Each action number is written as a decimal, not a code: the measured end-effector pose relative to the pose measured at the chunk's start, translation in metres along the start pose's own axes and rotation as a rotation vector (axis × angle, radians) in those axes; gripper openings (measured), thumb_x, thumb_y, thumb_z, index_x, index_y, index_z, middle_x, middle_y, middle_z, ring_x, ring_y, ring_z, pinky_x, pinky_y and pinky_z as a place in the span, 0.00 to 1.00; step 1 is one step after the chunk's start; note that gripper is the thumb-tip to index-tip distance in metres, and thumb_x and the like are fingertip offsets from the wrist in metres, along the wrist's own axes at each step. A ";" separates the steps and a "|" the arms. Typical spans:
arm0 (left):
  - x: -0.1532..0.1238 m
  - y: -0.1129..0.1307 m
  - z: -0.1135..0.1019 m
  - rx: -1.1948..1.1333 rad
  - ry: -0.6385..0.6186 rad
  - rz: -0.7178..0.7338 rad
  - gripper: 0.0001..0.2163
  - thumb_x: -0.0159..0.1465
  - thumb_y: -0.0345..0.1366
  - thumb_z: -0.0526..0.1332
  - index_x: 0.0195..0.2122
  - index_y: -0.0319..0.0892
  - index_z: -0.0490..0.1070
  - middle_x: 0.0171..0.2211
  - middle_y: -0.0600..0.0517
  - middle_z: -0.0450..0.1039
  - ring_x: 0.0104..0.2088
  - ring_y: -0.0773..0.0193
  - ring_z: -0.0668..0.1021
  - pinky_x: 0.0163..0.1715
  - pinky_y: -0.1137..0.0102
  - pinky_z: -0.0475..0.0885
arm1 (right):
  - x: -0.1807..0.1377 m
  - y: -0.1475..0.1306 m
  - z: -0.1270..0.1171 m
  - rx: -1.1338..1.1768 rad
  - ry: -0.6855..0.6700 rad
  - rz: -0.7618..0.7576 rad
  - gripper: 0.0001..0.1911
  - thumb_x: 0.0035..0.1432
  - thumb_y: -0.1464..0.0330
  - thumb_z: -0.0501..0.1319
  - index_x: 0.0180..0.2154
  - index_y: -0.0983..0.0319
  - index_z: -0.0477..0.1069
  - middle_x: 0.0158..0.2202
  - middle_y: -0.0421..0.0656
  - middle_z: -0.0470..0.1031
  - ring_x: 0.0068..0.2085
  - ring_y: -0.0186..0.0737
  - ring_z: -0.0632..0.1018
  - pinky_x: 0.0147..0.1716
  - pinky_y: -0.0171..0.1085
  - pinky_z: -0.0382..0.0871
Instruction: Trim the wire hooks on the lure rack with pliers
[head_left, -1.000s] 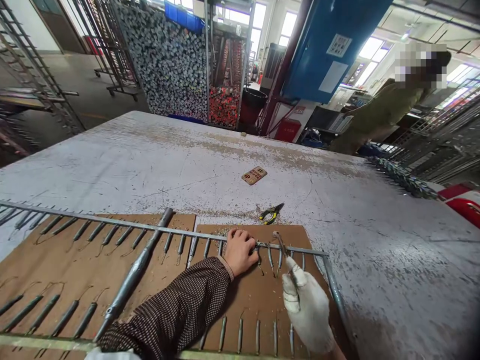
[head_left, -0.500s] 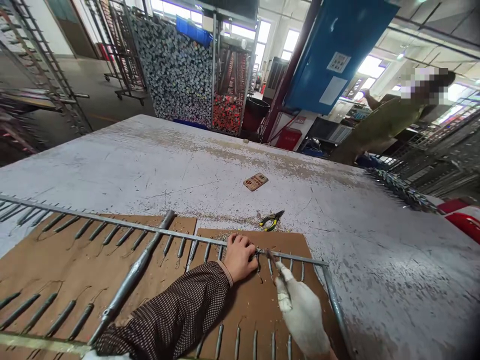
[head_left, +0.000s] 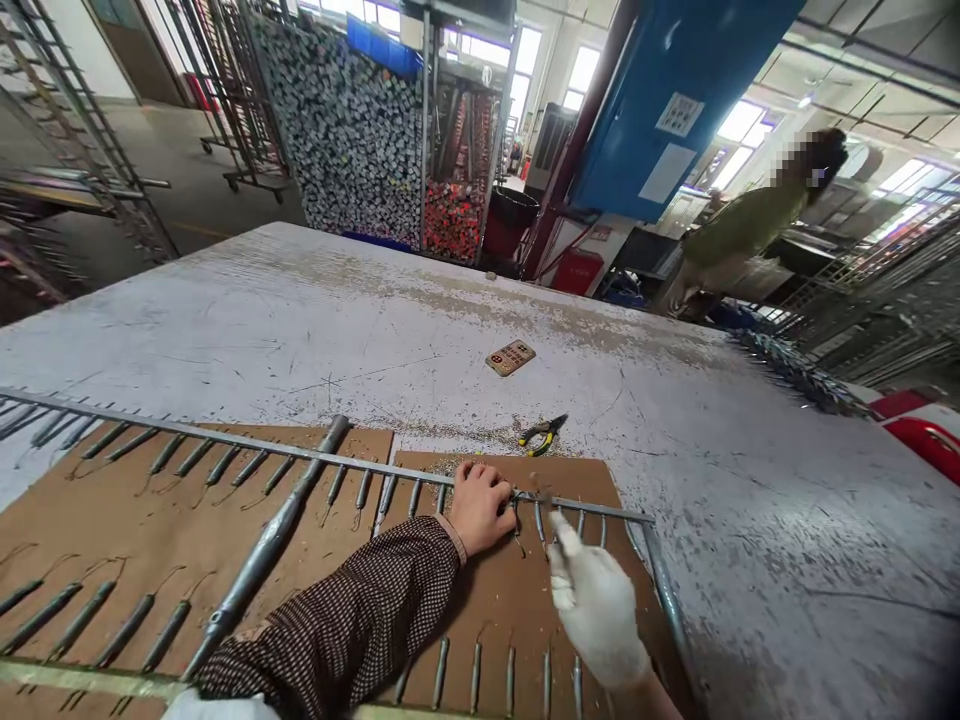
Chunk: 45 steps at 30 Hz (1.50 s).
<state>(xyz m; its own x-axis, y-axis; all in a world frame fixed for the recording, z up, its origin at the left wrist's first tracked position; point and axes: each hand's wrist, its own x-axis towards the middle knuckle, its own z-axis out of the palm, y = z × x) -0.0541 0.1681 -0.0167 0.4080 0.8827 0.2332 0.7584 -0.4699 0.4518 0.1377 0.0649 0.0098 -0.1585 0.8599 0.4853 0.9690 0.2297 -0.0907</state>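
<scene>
My left hand, bare below a dark checked sleeve, is closed over a thin metal bar of a frame, its fingers curled across it. Several short grey rods with thin wire ends hang from that bar. To its right, my right hand wears a white glove and grips a thin brownish tool. The tool is smeared by motion, so its kind does not show. Its tip is over the bar, just right of my left hand; whether it touches is unclear. Brown cardboard lies beneath the frame.
Yellow-black pliers and a phone-shaped patterned object lie on the scratched table. A thicker tube crosses the frame. Small debris is scattered beyond the cardboard. At the far right stands a person near racks and a blue cabinet.
My gloved hand and its tool have shifted slightly, with the tool tip now higher and more blurred. My left hand stays on the bar. The person behind has turned and moved left.
</scene>
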 end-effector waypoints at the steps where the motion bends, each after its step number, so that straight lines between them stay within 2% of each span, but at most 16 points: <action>1: 0.000 0.000 0.001 -0.001 -0.004 0.002 0.03 0.58 0.37 0.64 0.31 0.44 0.74 0.40 0.50 0.74 0.46 0.56 0.71 0.58 0.51 0.54 | 0.001 -0.001 0.000 0.002 -0.025 -0.019 0.22 0.71 0.65 0.47 0.56 0.59 0.74 0.19 0.39 0.69 0.21 0.38 0.70 0.21 0.36 0.56; 3: 0.000 -0.001 0.002 -0.001 -0.012 0.009 0.03 0.58 0.37 0.64 0.31 0.44 0.74 0.39 0.50 0.74 0.46 0.56 0.71 0.58 0.51 0.54 | 0.002 -0.002 -0.002 0.031 -0.020 -0.005 0.21 0.72 0.64 0.48 0.58 0.59 0.73 0.18 0.37 0.67 0.20 0.36 0.68 0.21 0.35 0.56; 7: 0.000 0.000 0.001 -0.003 -0.004 0.010 0.03 0.59 0.37 0.64 0.30 0.44 0.74 0.39 0.51 0.74 0.46 0.57 0.71 0.59 0.52 0.54 | 0.004 -0.004 -0.006 0.071 0.093 0.078 0.23 0.72 0.62 0.50 0.60 0.66 0.69 0.24 0.42 0.72 0.26 0.39 0.73 0.25 0.35 0.62; 10: 0.000 0.000 -0.001 -0.006 -0.004 0.005 0.03 0.58 0.36 0.64 0.30 0.44 0.74 0.39 0.50 0.74 0.45 0.56 0.71 0.59 0.51 0.54 | 0.005 -0.004 -0.004 0.010 -0.013 -0.021 0.20 0.70 0.67 0.50 0.57 0.60 0.73 0.20 0.40 0.70 0.23 0.38 0.71 0.23 0.35 0.57; 12: 0.000 0.001 -0.001 -0.010 -0.010 0.012 0.03 0.58 0.36 0.64 0.30 0.44 0.74 0.39 0.50 0.74 0.45 0.56 0.71 0.59 0.51 0.55 | 0.004 -0.003 -0.003 -0.002 -0.065 -0.009 0.20 0.69 0.67 0.50 0.58 0.57 0.73 0.18 0.37 0.67 0.20 0.37 0.69 0.21 0.35 0.55; 15: 0.000 0.001 -0.001 -0.009 -0.008 0.012 0.03 0.58 0.36 0.64 0.30 0.45 0.74 0.39 0.50 0.74 0.46 0.56 0.71 0.59 0.51 0.54 | 0.001 -0.002 -0.003 0.013 0.012 0.109 0.22 0.71 0.63 0.51 0.61 0.61 0.69 0.23 0.41 0.72 0.26 0.40 0.74 0.26 0.35 0.62; 17: 0.000 0.001 -0.001 -0.006 -0.001 0.002 0.03 0.58 0.36 0.64 0.30 0.45 0.74 0.39 0.51 0.74 0.46 0.56 0.71 0.59 0.51 0.54 | 0.000 -0.003 -0.002 0.026 0.040 0.093 0.22 0.71 0.63 0.51 0.60 0.63 0.70 0.26 0.43 0.74 0.28 0.41 0.75 0.29 0.36 0.64; 20: 0.000 0.001 0.000 -0.004 0.000 0.000 0.03 0.58 0.37 0.65 0.30 0.44 0.74 0.39 0.50 0.73 0.45 0.56 0.71 0.59 0.51 0.55 | -0.001 -0.003 -0.001 0.007 -0.067 -0.006 0.22 0.69 0.68 0.48 0.58 0.59 0.72 0.21 0.40 0.70 0.22 0.39 0.72 0.23 0.35 0.59; 22: 0.000 0.001 -0.001 -0.002 -0.005 0.006 0.03 0.59 0.37 0.64 0.30 0.44 0.74 0.38 0.50 0.73 0.45 0.56 0.71 0.58 0.51 0.55 | -0.003 -0.003 0.000 0.013 -0.113 0.040 0.23 0.69 0.68 0.49 0.61 0.59 0.69 0.20 0.38 0.69 0.21 0.38 0.70 0.21 0.34 0.57; 25: 0.000 0.001 -0.001 0.000 -0.003 0.007 0.03 0.59 0.37 0.64 0.30 0.44 0.74 0.38 0.51 0.73 0.45 0.57 0.71 0.58 0.52 0.55 | -0.006 -0.003 0.002 0.083 -0.089 0.146 0.25 0.70 0.64 0.50 0.65 0.62 0.64 0.25 0.42 0.73 0.25 0.39 0.73 0.24 0.35 0.62; 30: 0.000 0.001 -0.002 0.002 -0.020 -0.002 0.04 0.59 0.38 0.65 0.30 0.44 0.74 0.40 0.50 0.74 0.46 0.56 0.71 0.59 0.51 0.55 | -0.004 -0.003 0.004 0.078 -0.127 0.029 0.22 0.69 0.66 0.49 0.59 0.57 0.72 0.19 0.39 0.69 0.21 0.38 0.70 0.22 0.35 0.56; 35: 0.000 0.003 -0.003 -0.009 -0.020 -0.009 0.03 0.59 0.36 0.64 0.29 0.44 0.73 0.39 0.51 0.74 0.45 0.57 0.71 0.59 0.52 0.55 | 0.000 -0.003 -0.003 0.096 0.060 0.071 0.23 0.71 0.61 0.51 0.61 0.64 0.68 0.23 0.42 0.73 0.25 0.39 0.73 0.27 0.36 0.63; 38: 0.001 0.002 -0.003 -0.017 -0.022 -0.020 0.03 0.58 0.37 0.64 0.30 0.44 0.74 0.39 0.50 0.74 0.45 0.56 0.71 0.59 0.51 0.55 | 0.001 -0.003 -0.001 0.022 -0.041 -0.035 0.21 0.71 0.66 0.48 0.57 0.61 0.72 0.20 0.40 0.71 0.22 0.38 0.71 0.24 0.35 0.58; 40: 0.001 0.002 -0.002 -0.016 -0.030 -0.014 0.03 0.58 0.37 0.64 0.30 0.44 0.74 0.39 0.50 0.74 0.45 0.56 0.71 0.59 0.51 0.55 | 0.001 -0.003 0.000 0.000 -0.112 0.004 0.22 0.71 0.65 0.47 0.58 0.59 0.72 0.19 0.38 0.70 0.21 0.36 0.69 0.22 0.34 0.55; 43: 0.000 0.003 -0.003 -0.017 -0.027 -0.007 0.03 0.59 0.36 0.63 0.29 0.44 0.74 0.39 0.50 0.74 0.44 0.57 0.71 0.58 0.51 0.56 | 0.002 -0.003 0.000 0.060 0.032 0.108 0.23 0.72 0.61 0.49 0.60 0.64 0.69 0.23 0.41 0.72 0.25 0.39 0.73 0.25 0.34 0.61; 45: 0.001 0.003 -0.003 -0.021 -0.022 -0.016 0.03 0.59 0.36 0.63 0.29 0.44 0.73 0.39 0.50 0.74 0.44 0.57 0.71 0.58 0.51 0.55 | 0.002 -0.002 0.000 0.065 0.062 0.052 0.23 0.72 0.63 0.49 0.60 0.66 0.69 0.23 0.42 0.72 0.25 0.39 0.72 0.25 0.35 0.61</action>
<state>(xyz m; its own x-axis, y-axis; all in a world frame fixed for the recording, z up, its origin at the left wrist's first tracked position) -0.0532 0.1673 -0.0127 0.4069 0.8897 0.2070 0.7543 -0.4551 0.4732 0.1353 0.0660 0.0111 -0.0942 0.8418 0.5315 0.9611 0.2162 -0.1720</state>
